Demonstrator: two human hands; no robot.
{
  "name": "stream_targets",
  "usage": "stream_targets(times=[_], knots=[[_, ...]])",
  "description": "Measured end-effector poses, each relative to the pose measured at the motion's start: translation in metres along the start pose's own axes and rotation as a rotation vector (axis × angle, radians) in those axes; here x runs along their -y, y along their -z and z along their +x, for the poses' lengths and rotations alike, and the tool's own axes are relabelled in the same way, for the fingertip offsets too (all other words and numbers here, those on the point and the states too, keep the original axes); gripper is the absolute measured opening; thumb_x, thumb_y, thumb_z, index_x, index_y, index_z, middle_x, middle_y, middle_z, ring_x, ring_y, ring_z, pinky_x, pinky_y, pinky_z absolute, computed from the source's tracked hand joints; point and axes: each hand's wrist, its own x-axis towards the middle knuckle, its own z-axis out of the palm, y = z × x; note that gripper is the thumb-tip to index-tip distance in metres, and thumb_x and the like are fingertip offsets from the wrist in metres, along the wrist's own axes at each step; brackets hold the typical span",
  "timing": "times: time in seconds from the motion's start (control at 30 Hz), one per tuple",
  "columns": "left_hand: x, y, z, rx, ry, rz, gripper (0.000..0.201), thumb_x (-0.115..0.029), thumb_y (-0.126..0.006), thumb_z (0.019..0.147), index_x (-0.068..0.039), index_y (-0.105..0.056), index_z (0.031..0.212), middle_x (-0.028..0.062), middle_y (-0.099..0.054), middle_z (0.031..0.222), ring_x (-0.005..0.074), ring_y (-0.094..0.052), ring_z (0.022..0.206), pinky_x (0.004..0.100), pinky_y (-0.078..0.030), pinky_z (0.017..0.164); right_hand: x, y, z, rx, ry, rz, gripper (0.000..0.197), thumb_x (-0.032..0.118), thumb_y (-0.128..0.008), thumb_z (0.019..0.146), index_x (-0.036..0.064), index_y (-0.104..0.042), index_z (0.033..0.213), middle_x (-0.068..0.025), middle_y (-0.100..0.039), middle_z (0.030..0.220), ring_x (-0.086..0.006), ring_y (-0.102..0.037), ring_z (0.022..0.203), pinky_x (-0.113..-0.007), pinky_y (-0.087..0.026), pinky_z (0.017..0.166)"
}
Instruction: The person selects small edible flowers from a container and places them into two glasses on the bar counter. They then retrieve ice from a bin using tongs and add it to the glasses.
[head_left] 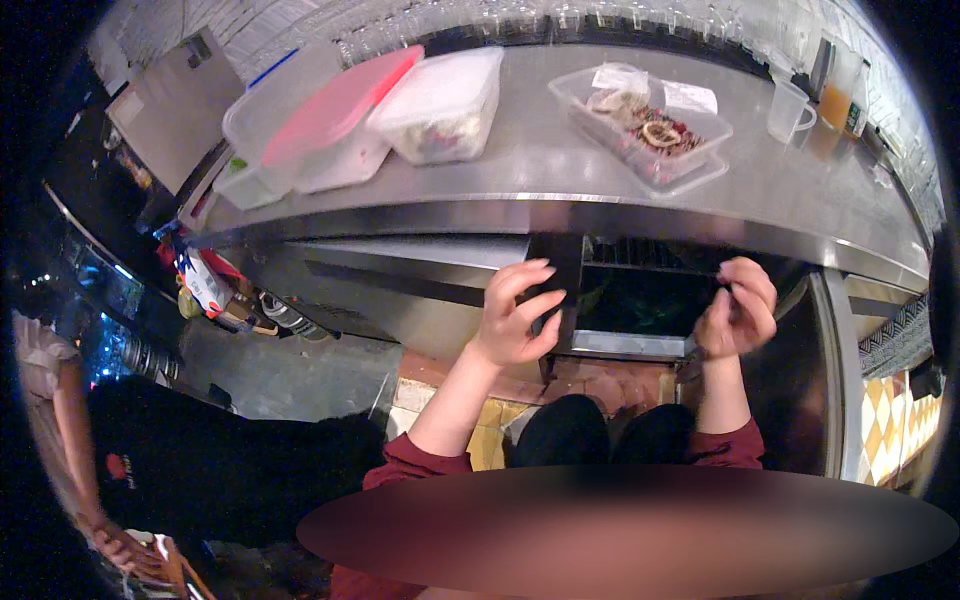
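On the near side of the steel counter (520, 175), the left hand (518, 318) is loosely spread, the right hand (738, 312) half-curled and narrower, flanking a dark open compartment (632, 344).

Open under-counter compartment (640, 298), dark inside
At 3 o'clock from the view's centre; ribbed strip (650, 256) along its 12 o'clock edge, bright metal sill (632, 346) along its 6 o'clock.

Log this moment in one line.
left hand: empty; right hand: fingers curled, nothing visible held; between: dark undercounter opening; steel counter: dried-citrus tub
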Motion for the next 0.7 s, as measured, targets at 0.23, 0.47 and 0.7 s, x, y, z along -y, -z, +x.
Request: stream_targets(times=[0.23,0.47,0.7], knots=[[-0.001,-0.017,-0.012,-0.137,0.237,0.017,0.037,-0.011,-0.074,0.071,-0.014,-0.047,0.096,0.0109,-0.039,0.108,0.0318,-0.045,0.106,0.0446,-0.042,0.087,-0.011,0.041,0.124,-0.477,-0.234,-0.079,0.03,0.003,-0.057,0.086,0.0046,-0.039,0.11,-0.0125,-0.048,0.083,-0.023,-0.046,0.07,-0.037,-0.045,0.062],[-0.095,0.059,0.005,0.298,0.891,0.114,0.041,-0.009,-0.068,0.075,-0.005,-0.04,0.105,0.0197,-0.036,0.118,0.0394,-0.038,0.111,0.0512,-0.033,0.095,0.102,0.145,0.14,0.81,-1.057,-1.168,0.076,0.027,-0.072,0.08,0.0005,-0.031,0.138,-0.0247,-0.041,0.129,-0.0405,-0.041,0.119,-0.049,-0.033,0.102],[-0.149,0.109,0.074,0.712,1.461,0.122,0.047,-0.015,-0.068,0.07,-0.014,-0.048,0.112,0.0198,-0.036,0.128,0.0404,-0.036,0.117,0.0485,-0.029,0.101,0.158,0.256,0.067,0.655,-2.384,-0.013,0.084,0.069,-0.05,0.084,0.0055,-0.043,0.139,-0.0141,-0.049,0.136,-0.0332,-0.048,0.122,-0.049,-0.038,0.099]])
